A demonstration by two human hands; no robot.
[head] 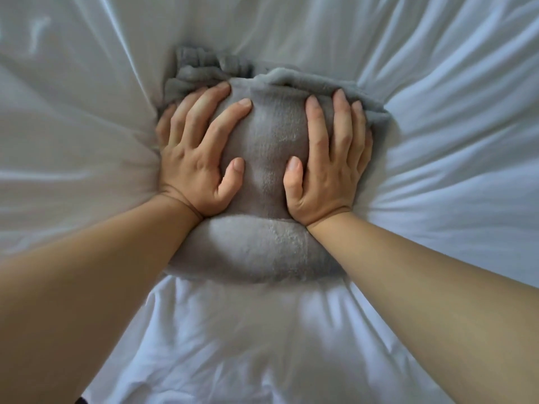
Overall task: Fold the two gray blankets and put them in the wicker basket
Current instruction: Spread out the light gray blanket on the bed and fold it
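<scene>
A folded gray fleece blanket [268, 158] lies as a thick bundle in the middle of the bed. My left hand [195, 150] presses down on its left side with fingers spread flat. On the right side my right hand [329, 158] presses down the same way, fingers straight. The bundle bulges between and below my wrists. A ribbed gray edge [204, 64] sticks out behind the bundle at the far left; I cannot tell whether it belongs to the same blanket or to a second one. No wicker basket is in view.
The white bed sheet [437, 141] fills the whole view and is wrinkled in folds radiating from the pressed bundle. A small dark object [81, 400] shows at the bottom left edge.
</scene>
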